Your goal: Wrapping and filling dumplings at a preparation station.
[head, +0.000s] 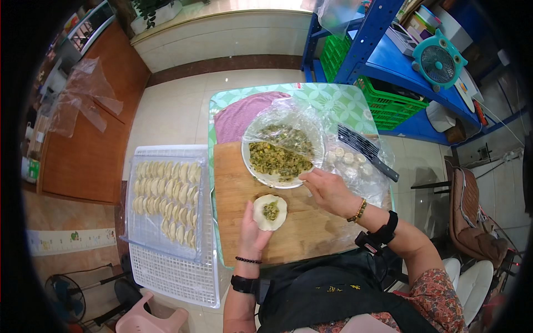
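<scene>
On my left hand point(255, 235) lies a round dough wrapper point(279, 206) with a small heap of green filling point(270, 211) at its centre, above a wooden board point(233, 183). My right hand point(329, 191) is at the lower right rim of a white bowl point(270, 182), its thumb and fingers pinched together; whether they hold a utensil or the rim is hidden. Chopped green filling point(275, 160) fills much of the bowl, partly under clear plastic film point(287, 112). Dough pieces point(347, 158) lie under plastic at the right, beside a cleaver point(362, 147).
Left of the table, rows of folded dumplings point(166, 179) lie on a clear tray point(141, 231) over a white plastic rack point(175, 270). A purple cloth point(233, 120) lies behind the board. Blue shelving point(391, 75) with a teal fan point(439, 62) stands at the right.
</scene>
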`<state>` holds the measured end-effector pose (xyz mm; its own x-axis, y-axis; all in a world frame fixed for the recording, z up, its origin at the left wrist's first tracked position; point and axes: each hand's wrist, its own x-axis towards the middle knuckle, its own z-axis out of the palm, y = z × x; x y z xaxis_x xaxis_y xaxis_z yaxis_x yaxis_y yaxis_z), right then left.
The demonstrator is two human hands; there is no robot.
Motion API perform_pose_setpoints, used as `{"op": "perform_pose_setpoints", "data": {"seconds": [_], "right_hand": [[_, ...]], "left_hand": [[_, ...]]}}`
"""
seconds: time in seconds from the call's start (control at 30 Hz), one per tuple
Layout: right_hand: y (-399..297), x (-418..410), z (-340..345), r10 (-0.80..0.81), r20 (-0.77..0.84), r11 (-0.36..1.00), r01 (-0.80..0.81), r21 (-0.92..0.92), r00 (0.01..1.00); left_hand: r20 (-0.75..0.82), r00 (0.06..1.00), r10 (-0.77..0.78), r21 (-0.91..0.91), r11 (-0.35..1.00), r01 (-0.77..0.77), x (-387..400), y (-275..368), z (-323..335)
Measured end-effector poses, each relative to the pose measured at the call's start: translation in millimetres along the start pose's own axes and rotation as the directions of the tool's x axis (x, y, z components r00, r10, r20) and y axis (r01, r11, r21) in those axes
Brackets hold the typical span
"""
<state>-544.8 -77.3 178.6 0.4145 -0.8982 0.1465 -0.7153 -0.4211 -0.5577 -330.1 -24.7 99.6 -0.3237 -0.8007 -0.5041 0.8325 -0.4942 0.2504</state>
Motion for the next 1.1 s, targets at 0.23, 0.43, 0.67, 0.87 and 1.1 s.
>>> {"op": "perform_pose_setpoints", "data": {"seconds": [0.23,0.43,0.67,0.87,1.1], "right_hand": [[-0.2,-5.1,2.1,0.023,-0.043,0.991,-0.017,0.133,0.999],[-13.1,-8.7,-22.2,0.319,0.096,0.825,-0.327,0.462,0.943],[-36.8,-33.2,-27.3,0.380,0.122,0.643,-0.357,0.677,0.917],[-50.2,-50.5,-11.2,0.039,-0.043,0.926,-0.019,0.378,0.998],[-60.9,-56.2,-9.8,-0.096,-0.110,0.944,0.126,0.305,0.989]], "left_hand": [[-0.014,1.000,0.007,0.010,1.000,-0.006,13.2,-5.4,4.3],[-0.026,0.999,0.025,0.055,0.998,-0.024,14.9,-3.4,13.0],[0.013,1.000,-0.001,0.006,1.000,0.001,9.7,3.0,17.4],[0.019,1.000,-0.022,-0.026,0.999,0.022,-3.9,7.6,19.7],[0.007,1.000,0.014,-0.030,0.999,-0.014,-18.2,10.2,26.1]]}}
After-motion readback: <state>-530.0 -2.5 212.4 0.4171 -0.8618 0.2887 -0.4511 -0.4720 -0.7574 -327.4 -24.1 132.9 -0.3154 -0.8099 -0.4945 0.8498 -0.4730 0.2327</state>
